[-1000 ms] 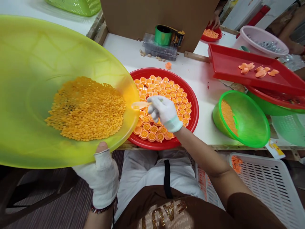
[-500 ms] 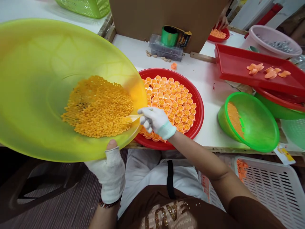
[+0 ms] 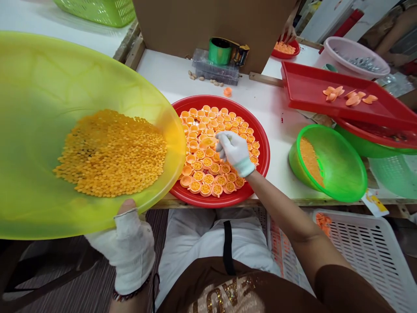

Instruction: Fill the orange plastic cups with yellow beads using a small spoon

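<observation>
My left hand (image 3: pixel 128 245), in a white glove, grips the near rim of a big yellow-green bowl (image 3: pixel 39 78) tilted toward me, with a heap of yellow pellets (image 3: pixel 110 152) in it. My right hand (image 3: pixel 235 153), also gloved, is closed on a small pale spoon (image 3: pixel 210 141) loaded with pellets. The spoon hovers over the middle of a round red tray (image 3: pixel 262 143) packed with several small orange cups (image 3: pixel 211 130); the nearer cups hold pellets, the farther ones look empty.
A green bowl (image 3: pixel 339 174) with pellets stands right of the tray. Behind it a red rectangular tray (image 3: pixel 312 87) holds orange pieces. A pink basin (image 3: pixel 355 54), a green tape roll (image 3: pixel 220 51), a cardboard wall (image 3: pixel 202 21) and a white slatted crate (image 3: pixel 374 256) surround the spot. Another person's hand (image 3: pixel 288 31) shows at the back.
My right hand dipped the spoon into the yellow bowl's pellets, then carried it right, over the cups on the red tray. The left hand kept holding the bowl.
</observation>
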{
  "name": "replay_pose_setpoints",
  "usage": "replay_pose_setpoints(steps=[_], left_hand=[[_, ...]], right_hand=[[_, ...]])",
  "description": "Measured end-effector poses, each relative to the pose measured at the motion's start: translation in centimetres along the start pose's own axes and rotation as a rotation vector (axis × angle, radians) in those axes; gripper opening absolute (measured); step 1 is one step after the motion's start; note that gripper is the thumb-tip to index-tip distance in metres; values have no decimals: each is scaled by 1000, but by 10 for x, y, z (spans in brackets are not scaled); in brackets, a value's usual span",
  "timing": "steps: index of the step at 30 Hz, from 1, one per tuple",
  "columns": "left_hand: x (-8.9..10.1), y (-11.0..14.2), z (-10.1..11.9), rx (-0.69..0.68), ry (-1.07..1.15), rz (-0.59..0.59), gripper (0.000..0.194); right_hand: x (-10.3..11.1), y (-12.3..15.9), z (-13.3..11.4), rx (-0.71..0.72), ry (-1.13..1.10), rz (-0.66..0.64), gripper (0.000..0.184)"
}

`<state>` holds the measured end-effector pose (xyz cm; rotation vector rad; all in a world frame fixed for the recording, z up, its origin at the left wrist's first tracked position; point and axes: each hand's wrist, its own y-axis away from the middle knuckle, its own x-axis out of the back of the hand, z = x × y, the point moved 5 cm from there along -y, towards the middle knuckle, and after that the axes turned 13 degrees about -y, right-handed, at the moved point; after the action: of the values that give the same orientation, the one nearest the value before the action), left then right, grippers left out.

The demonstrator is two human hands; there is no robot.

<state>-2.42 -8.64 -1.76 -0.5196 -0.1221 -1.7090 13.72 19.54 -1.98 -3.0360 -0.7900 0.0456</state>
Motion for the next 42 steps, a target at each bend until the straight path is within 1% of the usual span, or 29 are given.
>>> replay_pose_setpoints(steps=[3,4,5,7,9,10,12,14,15,16,17,18,20,21,23,25,27,31,34,35,37,39,42], left_hand=[[2,0,2,14,5,18,60],[2,0,2,16,-5,11,57],[2,0,3,12,-13,2,55],[1,1,3,-2,8,-6,54],[-1,3,3,-29,60,12,61],[-2,4,2,-46,89,22,65],[-4,6,-2,-79,115,47,74],[-5,9,-6,-112,124,79,80],[-6,10,-9,-119,120,79,81],[-6,11,-12,-125,120,80,81],[-7,12,-14,-130,120,80,81],[-7,12,-16,-134,119,77,81],[-7,12,-19,-134,118,82,81],[-6,12,-19,-133,127,91,82],[-6,10,-19,-118,139,91,82],[-5,6,-18,-88,148,83,81],[-4,3,-18,-46,143,74,79],[2,0,-15,12,41,84,72],[2,-1,-12,25,22,33,65],[2,-1,-12,27,26,27,65],[3,-1,-14,27,21,62,70],[3,-1,-18,34,20,107,72],[2,-2,-21,45,41,101,69]], right_hand=[[-7,6,-5,212,170,-91,16],[-8,9,-9,248,174,-93,16],[-9,11,-13,252,146,-81,17],[-16,14,-21,178,39,-47,24],[-31,16,-26,73,-49,-58,29],[-42,16,-27,42,-59,-88,30],[-67,18,-26,37,-4,-187,23],[-93,22,-22,47,77,-295,16],[-105,26,-18,26,91,-344,15],[-115,30,-13,-24,76,-383,16],[-122,34,-8,-104,34,-408,18],[-127,38,-4,-202,-27,-417,19],[-131,45,2,-397,-173,-394,18],[-130,46,4,-472,-242,-370,17],[-124,45,4,-557,-357,-319,18],[-112,40,2,-574,-430,-277,20],[-95,34,0,-548,-462,-237,21],[-58,23,-10,-417,-453,-141,25],[-37,21,-14,-321,-369,-69,26],[-34,21,-14,-296,-321,-54,26],[-31,22,-9,-243,-208,-50,27],[-32,25,-3,-153,-85,-87,26],[-36,28,4,5,43,-159,24]])
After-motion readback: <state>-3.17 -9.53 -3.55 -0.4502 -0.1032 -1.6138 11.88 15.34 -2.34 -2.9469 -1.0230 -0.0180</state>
